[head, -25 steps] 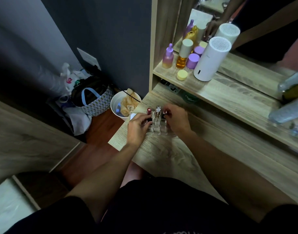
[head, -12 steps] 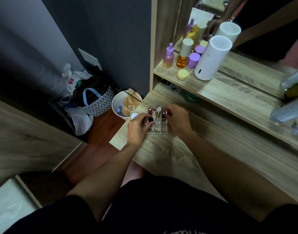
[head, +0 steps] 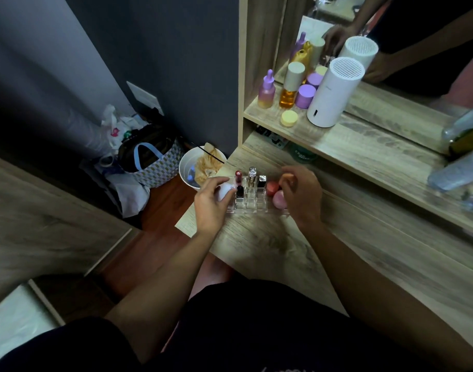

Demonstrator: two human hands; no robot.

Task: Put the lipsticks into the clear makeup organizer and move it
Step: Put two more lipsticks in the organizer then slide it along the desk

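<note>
The clear makeup organizer [head: 248, 205] stands on the wooden desk [head: 270, 245] near its left corner. Several lipsticks stand upright in its slots: a red-capped one [head: 238, 175], a silver one [head: 252, 174], a black-and-silver one [head: 262, 181] and a dark one [head: 239, 191]. My left hand [head: 211, 204] closes on the organizer's left end, fingers around a white round item [head: 225, 189] there. My right hand [head: 302, 196] curls over the right end, beside a red sponge [head: 272, 188] and a pink sponge [head: 279, 200]. The organizer's right end is hidden under that hand.
A raised shelf [head: 364, 154] behind carries purple and amber bottles [head: 289, 92], a yellow jar [head: 289, 118] and a white cylinder [head: 334, 92], with a mirror behind them. Left of the desk on the floor stand a white bin [head: 187, 167] and a patterned bag [head: 160, 167].
Both hands have slid apart from the middle of the organizer to its two ends, uncovering the lipsticks and the two sponges. The organizer has not visibly shifted.
</note>
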